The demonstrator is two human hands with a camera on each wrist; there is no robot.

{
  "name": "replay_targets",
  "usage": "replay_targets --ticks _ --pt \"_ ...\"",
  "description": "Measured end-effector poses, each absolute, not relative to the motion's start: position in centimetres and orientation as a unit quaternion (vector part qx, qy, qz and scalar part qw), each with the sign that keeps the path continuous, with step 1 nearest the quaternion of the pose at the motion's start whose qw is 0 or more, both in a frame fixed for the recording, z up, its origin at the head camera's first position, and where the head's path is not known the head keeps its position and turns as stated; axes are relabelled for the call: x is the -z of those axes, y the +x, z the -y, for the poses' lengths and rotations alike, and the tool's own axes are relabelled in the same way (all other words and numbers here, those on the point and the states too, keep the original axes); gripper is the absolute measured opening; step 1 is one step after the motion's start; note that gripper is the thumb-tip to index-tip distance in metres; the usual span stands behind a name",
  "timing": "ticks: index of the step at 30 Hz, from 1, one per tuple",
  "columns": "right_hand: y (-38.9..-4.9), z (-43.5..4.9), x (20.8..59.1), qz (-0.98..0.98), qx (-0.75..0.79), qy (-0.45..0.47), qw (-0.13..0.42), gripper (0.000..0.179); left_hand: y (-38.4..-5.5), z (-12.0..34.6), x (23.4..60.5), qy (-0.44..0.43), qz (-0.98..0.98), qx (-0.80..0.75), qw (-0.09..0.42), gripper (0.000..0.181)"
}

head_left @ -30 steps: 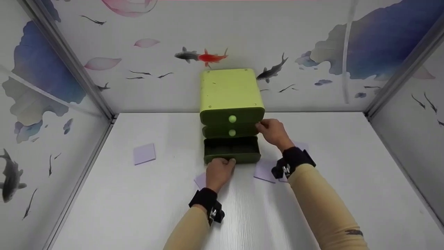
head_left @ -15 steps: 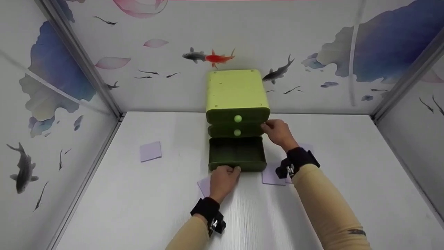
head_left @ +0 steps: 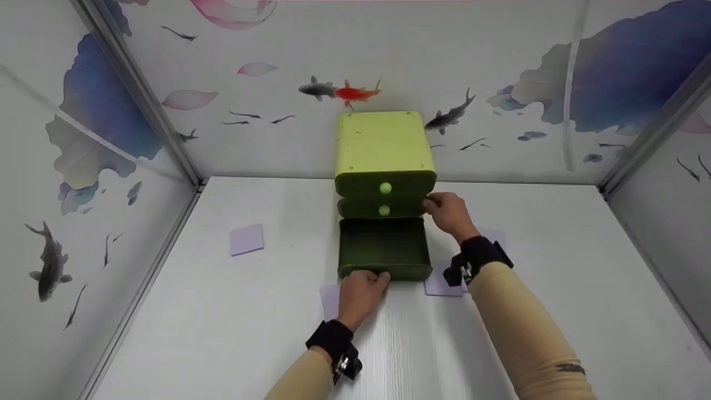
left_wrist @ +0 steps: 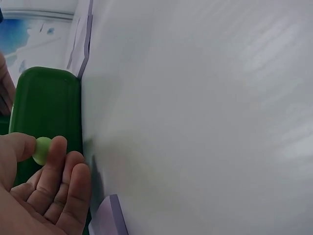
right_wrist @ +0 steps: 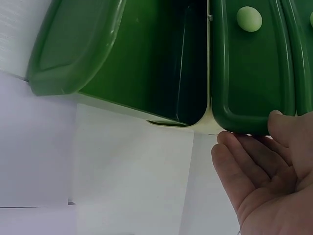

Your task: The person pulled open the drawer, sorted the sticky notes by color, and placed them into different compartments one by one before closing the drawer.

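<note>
A small cabinet (head_left: 383, 141) with a yellow-green top and dark green drawers stands by the back wall. Its bottom drawer (head_left: 410, 273) is pulled well out; the inside visible in the head view holds nothing. In the left wrist view, my left hand (left_wrist: 49, 188) pinches that drawer's round light green knob (left_wrist: 42, 151) between thumb and forefinger. My right hand (head_left: 450, 214) grips the right edge of the middle drawer (head_left: 357, 208), thumb on its front and fingertips along the side. The middle and top drawers look pushed in, each with a round knob (right_wrist: 249, 19).
Flat lilac squares lie on the white tabletop (head_left: 278, 344): one far left (head_left: 247, 240), another beside my left hand (head_left: 330, 300), others right of the drawer (head_left: 443, 284). White walls with painted fish (head_left: 355, 93) enclose the back and sides.
The bottom drawer has slid farther out toward me, with my left hand on its knob. My right hand keeps its place at the cabinet's edge. The head view has shifted slightly.
</note>
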State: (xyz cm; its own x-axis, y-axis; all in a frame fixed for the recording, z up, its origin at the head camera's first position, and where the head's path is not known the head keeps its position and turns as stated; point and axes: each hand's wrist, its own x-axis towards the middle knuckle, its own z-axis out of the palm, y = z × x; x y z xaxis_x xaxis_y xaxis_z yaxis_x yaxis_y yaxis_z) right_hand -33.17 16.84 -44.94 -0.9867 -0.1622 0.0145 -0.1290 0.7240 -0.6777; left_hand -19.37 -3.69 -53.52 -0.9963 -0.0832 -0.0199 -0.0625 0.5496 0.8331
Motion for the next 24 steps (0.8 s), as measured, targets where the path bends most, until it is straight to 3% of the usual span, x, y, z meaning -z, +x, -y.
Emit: replay_targets --ticks 15,24 --pt "-32.3 -17.2 44.9 -0.927 0.366 -0.082 0.026 0.036 -18.7 3.6 53.7 0.055 0.875 0.48 -0.012 0.04" --pt "-31.5 -18.2 44.4 -0.925 0.368 -0.074 0.062 0.041 -18.7 4.5 53.1 0.036 0.884 0.466 -0.02 0.036"
